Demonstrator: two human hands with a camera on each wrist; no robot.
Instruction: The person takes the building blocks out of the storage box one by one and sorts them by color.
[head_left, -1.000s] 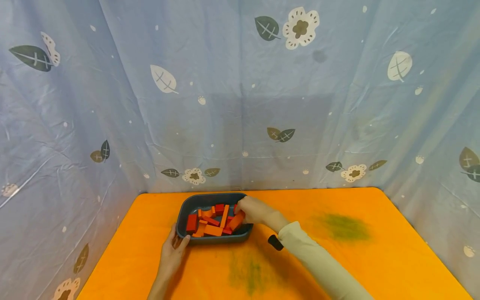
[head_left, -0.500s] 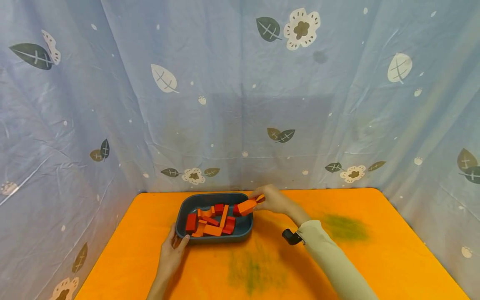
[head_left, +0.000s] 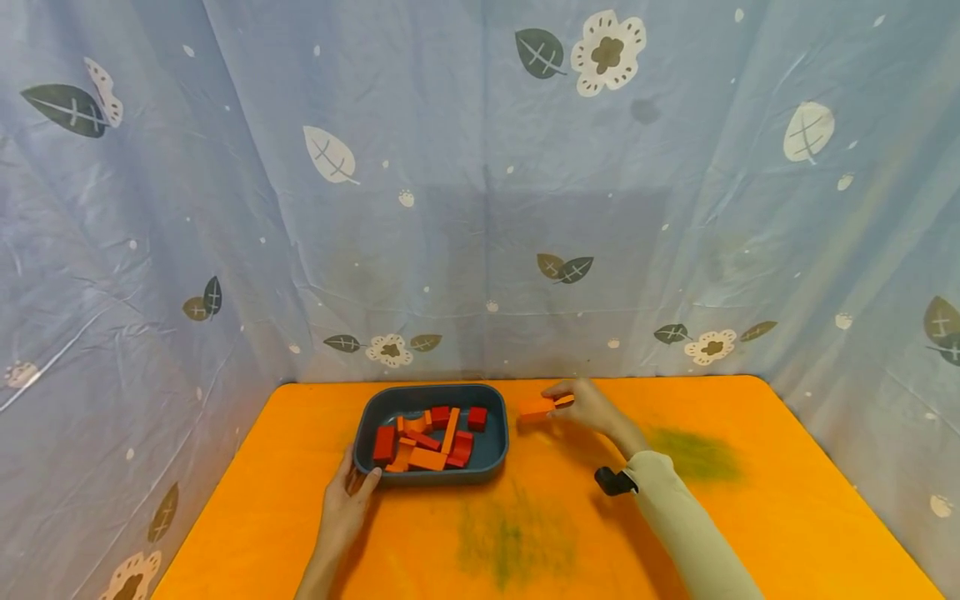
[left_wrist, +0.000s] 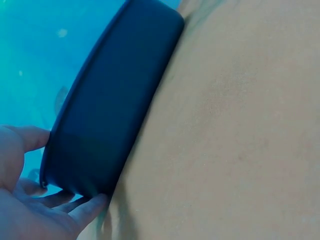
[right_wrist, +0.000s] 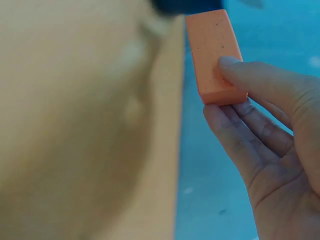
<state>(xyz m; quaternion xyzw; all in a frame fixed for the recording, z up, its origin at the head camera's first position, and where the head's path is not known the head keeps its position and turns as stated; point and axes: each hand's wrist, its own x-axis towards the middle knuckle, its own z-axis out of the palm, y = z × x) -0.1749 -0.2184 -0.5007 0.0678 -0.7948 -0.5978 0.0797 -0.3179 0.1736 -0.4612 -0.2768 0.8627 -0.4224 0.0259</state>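
A dark blue-grey tray [head_left: 450, 477] with rounded corners stands on the orange table. Inside it lie several red and orange blocks [head_left: 427, 459]. My left hand [head_left: 345, 504] holds the tray's near left corner; in the left wrist view the thumb lies at the rim and the fingertips against the outer wall [left_wrist: 110, 100]. To the right of the tray, my right hand [head_left: 592, 408] pinches an orange rectangular block [head_left: 536, 410]. The right wrist view shows the thumb on one face of that block [right_wrist: 212, 47] and fingers under its end.
A patterned blue curtain [head_left: 480, 250] encloses the table at the back and both sides. The orange tabletop [head_left: 420, 550] bears greenish stains. A small black device [head_left: 615, 481] is strapped at the right wrist.
My right hand has lifted the orange block out of the tray and carried it right, past the rim. A red block in the tray's right end now shows. The left hand stays put.
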